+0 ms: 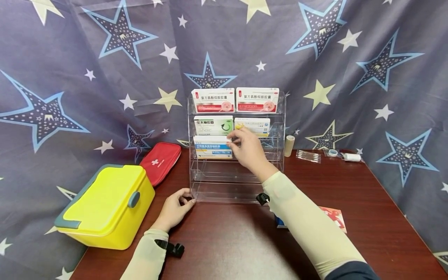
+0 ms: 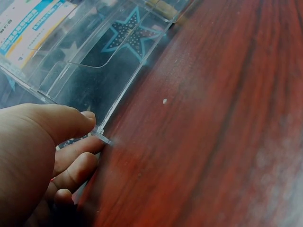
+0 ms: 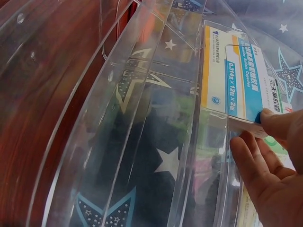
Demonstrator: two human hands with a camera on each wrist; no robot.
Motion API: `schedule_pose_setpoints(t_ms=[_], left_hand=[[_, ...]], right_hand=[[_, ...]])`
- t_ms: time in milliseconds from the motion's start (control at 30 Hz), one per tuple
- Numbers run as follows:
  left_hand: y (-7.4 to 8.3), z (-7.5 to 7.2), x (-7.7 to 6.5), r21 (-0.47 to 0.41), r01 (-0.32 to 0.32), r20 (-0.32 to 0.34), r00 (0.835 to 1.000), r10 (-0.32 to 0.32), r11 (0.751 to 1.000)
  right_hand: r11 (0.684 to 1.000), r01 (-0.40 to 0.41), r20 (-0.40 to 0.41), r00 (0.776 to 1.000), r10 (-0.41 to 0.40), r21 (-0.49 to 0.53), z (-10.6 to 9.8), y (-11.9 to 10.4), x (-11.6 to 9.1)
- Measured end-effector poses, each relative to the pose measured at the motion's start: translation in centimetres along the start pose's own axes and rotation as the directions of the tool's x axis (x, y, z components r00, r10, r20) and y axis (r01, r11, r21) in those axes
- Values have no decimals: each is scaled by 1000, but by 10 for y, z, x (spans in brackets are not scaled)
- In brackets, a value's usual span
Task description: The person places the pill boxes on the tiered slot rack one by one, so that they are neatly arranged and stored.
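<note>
A clear tiered display rack (image 1: 231,193) stands on the table, with medicine boxes on its upper tiers. My right hand (image 1: 249,149) pinches the right end of a blue, white and orange medicine box (image 1: 211,148), which sits at the left of the third tier. In the right wrist view the thumb lies on the front of that box (image 3: 242,78), fingers at its end. Down at the rack's lower left corner, my left hand (image 1: 175,209) holds the edge between thumb and fingers. Above are a green-and-white box (image 1: 212,126) and a yellow-and-white box (image 1: 257,126).
Two red-and-white boxes (image 1: 213,102) fill the top tier. Left of the rack are a yellow lidded case (image 1: 115,202) and a red first-aid pouch (image 1: 161,163). A beige roll (image 1: 289,146), packed swabs (image 1: 308,156) and a white roll (image 1: 351,157) lie right. A red packet (image 1: 334,217) is partly behind the right sleeve.
</note>
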State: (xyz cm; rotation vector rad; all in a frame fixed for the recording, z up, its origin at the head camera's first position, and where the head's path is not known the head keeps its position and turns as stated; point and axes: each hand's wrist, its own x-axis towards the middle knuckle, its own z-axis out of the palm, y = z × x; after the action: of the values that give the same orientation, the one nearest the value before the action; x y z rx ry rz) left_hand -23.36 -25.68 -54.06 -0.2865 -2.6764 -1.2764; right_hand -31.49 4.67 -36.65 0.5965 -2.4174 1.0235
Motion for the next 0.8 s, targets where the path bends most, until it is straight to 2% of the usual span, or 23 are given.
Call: schedule_pose_setpoints(t_ms=[800], left_hand=[[-2, 2, 1, -10, -24, -20, 1000, 24, 1000]], right_hand=[[1000, -2, 17, 1000, 1, 14, -1, 4, 0]])
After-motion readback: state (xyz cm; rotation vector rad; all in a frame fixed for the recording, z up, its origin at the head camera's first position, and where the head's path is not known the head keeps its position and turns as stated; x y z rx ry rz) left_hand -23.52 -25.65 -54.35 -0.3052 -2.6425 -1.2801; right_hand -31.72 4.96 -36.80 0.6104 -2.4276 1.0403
